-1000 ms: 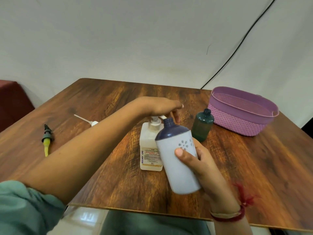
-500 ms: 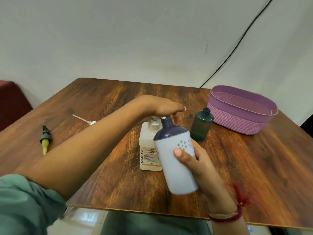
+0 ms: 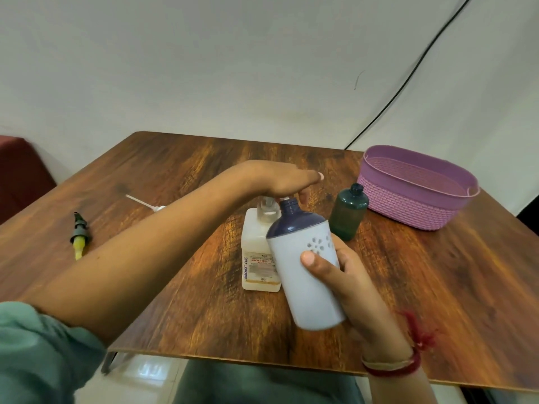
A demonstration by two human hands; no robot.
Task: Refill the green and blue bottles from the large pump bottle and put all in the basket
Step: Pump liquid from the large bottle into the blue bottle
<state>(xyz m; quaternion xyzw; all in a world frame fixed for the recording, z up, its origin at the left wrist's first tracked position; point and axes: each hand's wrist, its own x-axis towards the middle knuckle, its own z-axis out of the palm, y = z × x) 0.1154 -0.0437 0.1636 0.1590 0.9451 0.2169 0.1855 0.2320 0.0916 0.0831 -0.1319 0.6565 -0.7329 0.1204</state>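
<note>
My right hand [image 3: 347, 275] grips the pale blue bottle [image 3: 306, 275] with a dark blue top, tilted so its open neck sits under the pump spout. The large pump bottle [image 3: 256, 255], white with a printed label, stands mid-table behind it. My left hand [image 3: 280, 179] lies flat on the pump head, fingers straight, pressing it. The dark green bottle [image 3: 348, 215] stands upright and uncapped to the right, beside the purple basket [image 3: 414, 211], which has nothing in it.
A green and yellow spray cap [image 3: 78, 234] lies at the table's left. A white pump cap with a long tube [image 3: 145, 201] lies behind my left forearm. A black cable runs down the wall behind the basket.
My left hand has stayed on the pump head, its fingers now flatter and straighter. The blue bottle has held its place under the spout.
</note>
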